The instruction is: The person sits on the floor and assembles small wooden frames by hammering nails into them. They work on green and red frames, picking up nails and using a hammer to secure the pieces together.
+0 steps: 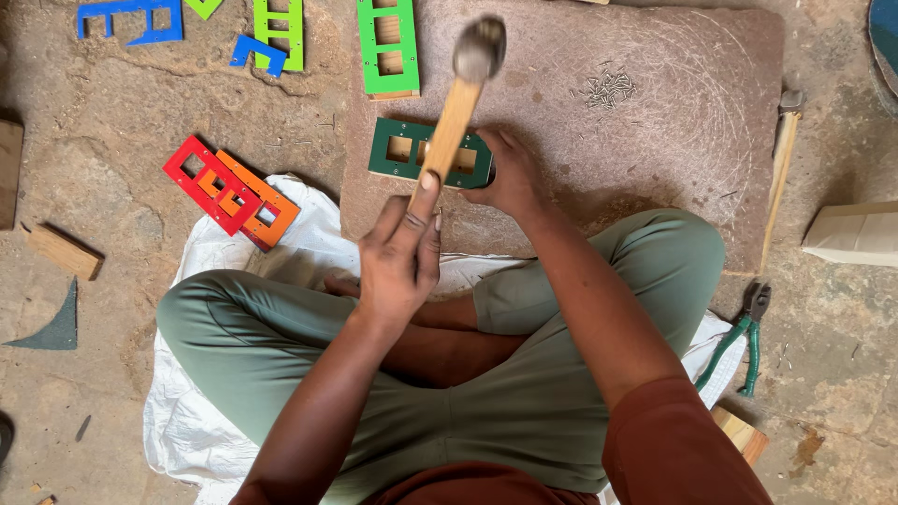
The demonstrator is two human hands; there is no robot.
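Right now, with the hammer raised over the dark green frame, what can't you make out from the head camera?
- Hammer: its head is blurred by motion, so its shape is unclear.
- Dark green frame: the handle and the right hand cover its middle and right end; any nail there is hidden.
- Left hand: its grip on the handle is seen only from behind.
- Nails: too small to count.
- Blue piece: cut off by the top edge.

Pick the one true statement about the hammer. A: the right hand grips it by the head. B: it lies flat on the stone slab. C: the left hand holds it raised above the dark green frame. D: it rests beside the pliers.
C: the left hand grips the wooden handle of the hammer, its blurred head lifted over the dark green frame, which the right hand steadies.
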